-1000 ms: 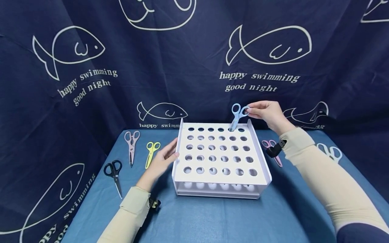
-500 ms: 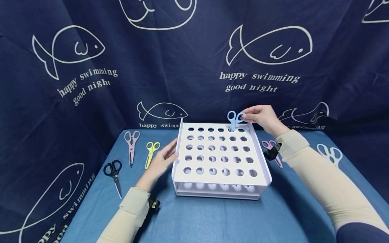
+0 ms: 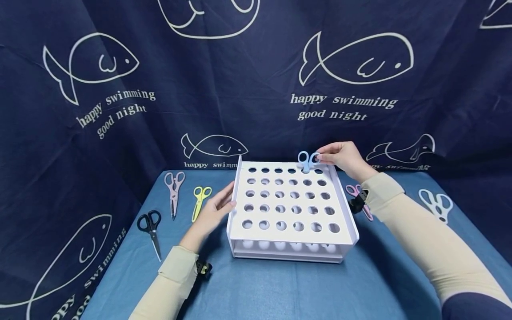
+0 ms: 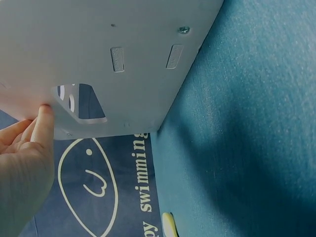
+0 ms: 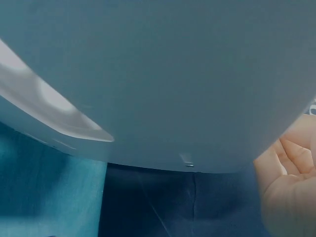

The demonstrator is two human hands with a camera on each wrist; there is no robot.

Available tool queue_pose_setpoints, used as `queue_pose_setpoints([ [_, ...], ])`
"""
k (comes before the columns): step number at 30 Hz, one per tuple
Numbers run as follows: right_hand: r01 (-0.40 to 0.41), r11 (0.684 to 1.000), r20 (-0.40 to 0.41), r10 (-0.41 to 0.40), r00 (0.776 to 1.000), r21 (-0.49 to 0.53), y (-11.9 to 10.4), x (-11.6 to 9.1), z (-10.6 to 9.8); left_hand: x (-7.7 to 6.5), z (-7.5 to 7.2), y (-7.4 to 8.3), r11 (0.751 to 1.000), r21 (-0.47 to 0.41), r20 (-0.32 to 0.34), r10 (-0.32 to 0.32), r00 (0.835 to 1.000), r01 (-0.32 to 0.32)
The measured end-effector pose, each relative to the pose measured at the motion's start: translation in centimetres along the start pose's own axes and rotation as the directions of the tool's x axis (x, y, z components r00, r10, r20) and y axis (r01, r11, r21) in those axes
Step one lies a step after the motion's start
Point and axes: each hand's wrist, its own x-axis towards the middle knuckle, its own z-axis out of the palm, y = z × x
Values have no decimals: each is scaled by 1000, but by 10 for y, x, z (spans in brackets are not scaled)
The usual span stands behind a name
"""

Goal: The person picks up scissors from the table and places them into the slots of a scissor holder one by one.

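head: wrist device (image 3: pixel 357 202) partly hides pink scissors (image 3: pixel 367 213), near rack (image 3: pixel 287 201)

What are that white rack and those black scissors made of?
The white rack seems to be plastic, with a smooth, faintly shiny finish: flat panels, round holes; coated board is possible. The black scissors seem to have plastic handles and metal blades: smooth black loops, silvery grey below.

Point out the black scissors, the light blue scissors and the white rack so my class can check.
Black scissors (image 3: pixel 151 230), head view: where the handles meet the blades.
Light blue scissors (image 3: pixel 306 166), head view: where the two handles join.
White rack (image 3: pixel 287 201), head view: bare top panel between holes.
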Motion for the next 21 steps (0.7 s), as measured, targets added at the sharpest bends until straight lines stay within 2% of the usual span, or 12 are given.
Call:
queue_pose_setpoints([
  [4, 7, 999, -4, -7, 1000, -39, 2, -2, 1, 0, 0, 0, 1000, 1, 0, 5, 1000, -5],
  [6, 18, 994, -6, -19, 1000, -109, 3, -2, 2, 0, 0, 0, 1000, 1, -1, 8, 1000, -8],
  [11, 45, 946, -13, -52, 999, -322, 2, -3, 3, 1, 0, -1, 1000, -7, 1, 11, 1000, -11],
  [13, 51, 926, -13, -61, 998, -374, 1, -3, 3, 1, 0, -2, 1000, -9, 2, 11, 1000, -11],
  [21, 58, 899, 6, -62, 998, -433, -3, -5, 5, 1, 0, 0, 1000, -7, -4, 11, 1000, -11],
])
